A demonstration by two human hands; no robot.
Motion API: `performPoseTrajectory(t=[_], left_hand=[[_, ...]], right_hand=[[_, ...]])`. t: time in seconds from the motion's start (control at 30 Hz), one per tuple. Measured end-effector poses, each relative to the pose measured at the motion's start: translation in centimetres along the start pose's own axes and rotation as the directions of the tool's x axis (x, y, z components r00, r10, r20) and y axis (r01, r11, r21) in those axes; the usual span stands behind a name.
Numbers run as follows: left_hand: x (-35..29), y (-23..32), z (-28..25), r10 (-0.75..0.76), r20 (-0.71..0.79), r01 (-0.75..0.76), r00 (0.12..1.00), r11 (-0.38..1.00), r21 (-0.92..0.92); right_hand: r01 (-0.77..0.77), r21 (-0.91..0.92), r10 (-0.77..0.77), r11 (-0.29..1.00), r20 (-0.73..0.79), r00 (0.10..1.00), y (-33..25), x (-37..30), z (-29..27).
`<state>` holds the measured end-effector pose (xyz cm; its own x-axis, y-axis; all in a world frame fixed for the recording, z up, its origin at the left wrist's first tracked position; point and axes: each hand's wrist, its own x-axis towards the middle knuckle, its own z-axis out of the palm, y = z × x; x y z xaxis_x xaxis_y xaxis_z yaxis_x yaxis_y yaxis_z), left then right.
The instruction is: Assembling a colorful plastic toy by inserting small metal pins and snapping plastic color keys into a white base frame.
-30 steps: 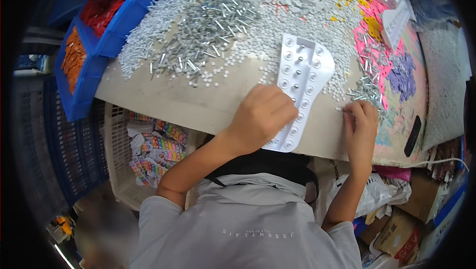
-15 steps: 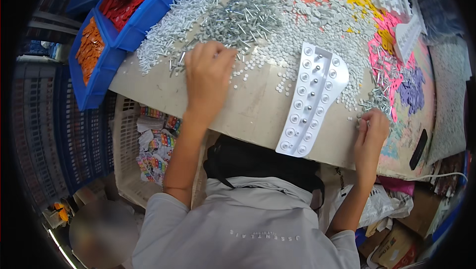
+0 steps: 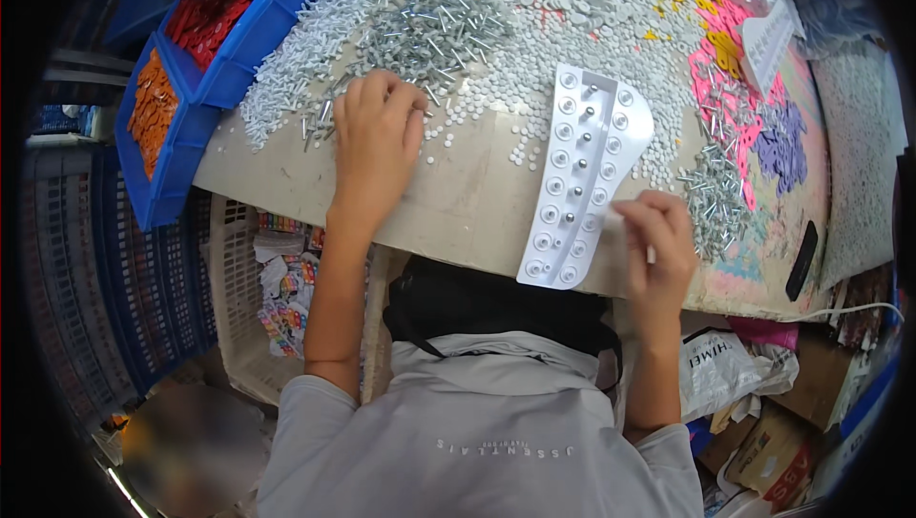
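My left hand rests on the table at the near edge of a heap of metal pins, its fingers curled down and together. Whatever its fingertips hold is hidden. Beside my right hand stands a white plastic jig, tilted slightly on the table, with round cups along both sides and several metal pins in its middle channel. My right hand hovers off the jig's lower right side, fingers bent in and partly blurred; anything in them is too small to name. A smaller heap of metal pins lies to its right.
White pins and white round caps spread over the table. Blue bins with red and orange pieces stand at left. Yellow, pink and purple pieces lie at right, near a black flat object. A basket sits below.
My right hand has moved left from the smaller pin heap to beside the jig. My left hand stays by the large pin heap. The whole view has shifted slightly.
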<state>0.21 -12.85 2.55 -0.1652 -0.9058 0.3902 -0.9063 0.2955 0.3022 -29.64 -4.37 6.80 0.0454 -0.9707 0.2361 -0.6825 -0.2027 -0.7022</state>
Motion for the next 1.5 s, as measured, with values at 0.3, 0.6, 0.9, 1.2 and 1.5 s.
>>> performPoseTrajectory(t=[0.3,0.6,0.9,1.2,1.5], left_hand=[[0.1,0.4,-0.7,-0.054,0.076,0.050,0.996,0.997,0.062],[0.5,1.0,-1.0,-0.127,-0.011,0.124,0.992,0.981,-0.146],[-3.1,8.0,-3.0,0.155,0.226,0.075,0.962,0.645,-0.760],[-4.1,9.4,-0.7,0.373,0.161,-0.113,0.914,0.613,-0.782],[-4.1,10.0,-1.6,0.563,0.171,-0.378,0.808,0.719,-0.584]], right_hand=[[-0.014,0.108,-0.007,0.994,0.192,0.981,-2.1,-0.7,2.3],[0.142,-0.045,-0.126,0.989,0.264,0.956,-3.0,-0.2,1.9],[0.090,0.055,-0.098,0.994,0.174,0.980,-1.6,-0.9,1.2],[0.054,0.065,-0.061,0.996,0.125,0.990,-1.0,-1.2,1.5],[0.064,0.076,-0.073,0.995,0.123,0.990,-0.6,-1.3,1.7]])
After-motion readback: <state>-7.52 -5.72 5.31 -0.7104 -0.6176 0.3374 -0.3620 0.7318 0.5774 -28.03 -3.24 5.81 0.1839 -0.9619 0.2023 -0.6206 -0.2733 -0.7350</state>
